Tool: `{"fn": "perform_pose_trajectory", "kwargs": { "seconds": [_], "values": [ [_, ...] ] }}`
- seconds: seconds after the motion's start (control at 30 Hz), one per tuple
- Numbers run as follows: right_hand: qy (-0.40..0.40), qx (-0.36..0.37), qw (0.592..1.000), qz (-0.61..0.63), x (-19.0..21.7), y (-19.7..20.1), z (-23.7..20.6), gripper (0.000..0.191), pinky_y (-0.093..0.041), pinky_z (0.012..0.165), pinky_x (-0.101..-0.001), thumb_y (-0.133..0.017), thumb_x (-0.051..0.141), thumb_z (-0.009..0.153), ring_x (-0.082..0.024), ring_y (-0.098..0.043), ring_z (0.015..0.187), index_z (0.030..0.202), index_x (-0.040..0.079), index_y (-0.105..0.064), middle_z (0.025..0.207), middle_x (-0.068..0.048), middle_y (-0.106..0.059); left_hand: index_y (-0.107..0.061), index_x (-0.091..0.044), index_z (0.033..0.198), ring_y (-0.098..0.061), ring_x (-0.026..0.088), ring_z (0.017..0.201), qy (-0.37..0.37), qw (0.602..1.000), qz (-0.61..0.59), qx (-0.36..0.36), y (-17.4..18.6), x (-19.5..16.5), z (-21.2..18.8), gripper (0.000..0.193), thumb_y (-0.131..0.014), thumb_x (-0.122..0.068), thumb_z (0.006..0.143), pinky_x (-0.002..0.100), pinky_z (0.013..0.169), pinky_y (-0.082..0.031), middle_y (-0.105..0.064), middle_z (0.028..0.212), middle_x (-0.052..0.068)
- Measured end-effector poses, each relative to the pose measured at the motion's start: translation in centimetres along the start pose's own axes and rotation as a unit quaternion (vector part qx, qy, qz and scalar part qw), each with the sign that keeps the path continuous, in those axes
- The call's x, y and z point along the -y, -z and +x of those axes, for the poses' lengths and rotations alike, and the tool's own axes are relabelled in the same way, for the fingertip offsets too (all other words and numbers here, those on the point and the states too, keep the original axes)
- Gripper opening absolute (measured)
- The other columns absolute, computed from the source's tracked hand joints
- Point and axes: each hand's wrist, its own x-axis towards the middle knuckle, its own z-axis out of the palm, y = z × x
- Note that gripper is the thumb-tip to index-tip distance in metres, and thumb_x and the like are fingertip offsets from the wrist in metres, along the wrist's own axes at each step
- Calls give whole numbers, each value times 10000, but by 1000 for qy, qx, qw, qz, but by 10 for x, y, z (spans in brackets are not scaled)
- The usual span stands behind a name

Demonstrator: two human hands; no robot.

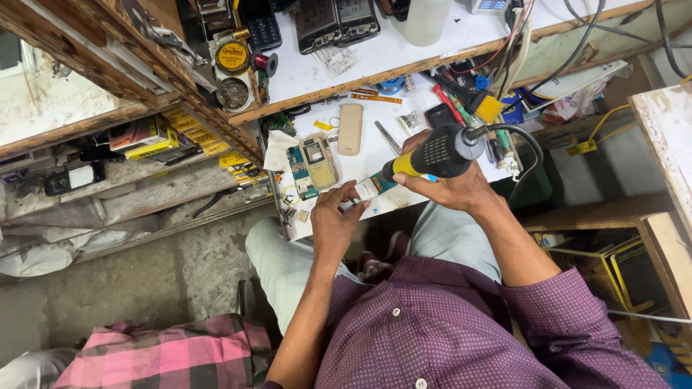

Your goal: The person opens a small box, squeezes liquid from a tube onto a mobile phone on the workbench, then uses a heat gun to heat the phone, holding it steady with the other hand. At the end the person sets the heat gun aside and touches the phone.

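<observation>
Looking down from the head camera, I see my right hand [450, 189] clenched around the black, dotted grip of a hot-air tool [432, 155], whose yellow neck and nozzle slant down to the left while its black cable [530, 155] loops off to the right. My left hand [333, 222] pinches a small whitish part [366, 189] just at the nozzle tip; my fingers cover most of it, so I cannot tell what it is. Both hands hover over the near edge of the white lower shelf [375, 155], which is cut off by my knees. Just left of them lie an opened phone [314, 164] with its green board showing and a beige back cover [350, 128]. The upper bench [375, 54] holds more phones, partly cropped by the top edge. A pink checked cloth [166, 356] fills the bottom left.
</observation>
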Motion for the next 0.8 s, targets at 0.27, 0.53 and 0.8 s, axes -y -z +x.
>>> {"fn": "perform_pose_trajectory", "kwargs": {
  "seconds": [0.27, 0.53, 0.8],
  "values": [
    [-7, -4, 1000, 1, -1, 1, 1, 358, -569, 797, -340, -880, 232, 802, -194, -712, 962, 1048, 33, -713, 1057, -85, -717, -732, -61, 1185, -665, 177, 939, 19, 1000, -17, -3, 0, -4, -1, 449, -848, -93, 753, 343, 848, -548, -758, 1012, 54],
    [-19, 1, 1000, -2, -2, 1, 0, 355, -567, 773, -338, -882, 240, 792, -189, -711, 951, 1037, 40, -722, 1067, -80, -718, -726, -66, 1212, -652, 184, 928, 10, 1000, 0, -3, 0, -2, 0, 477, -858, -101, 755, 346, 836, -544, -754, 1019, 53],
    [-8, -4, 1000, 9, -2, 0, -3, 333, -569, 787, -332, -878, 223, 798, -188, -712, 963, 1033, 42, -726, 1070, -80, -715, -719, -77, 1258, -645, 165, 911, 37, 999, -34, -5, -2, 1, -1, 508, -840, -86, 765, 334, 773, -541, -765, 990, 39]
  ]
}}
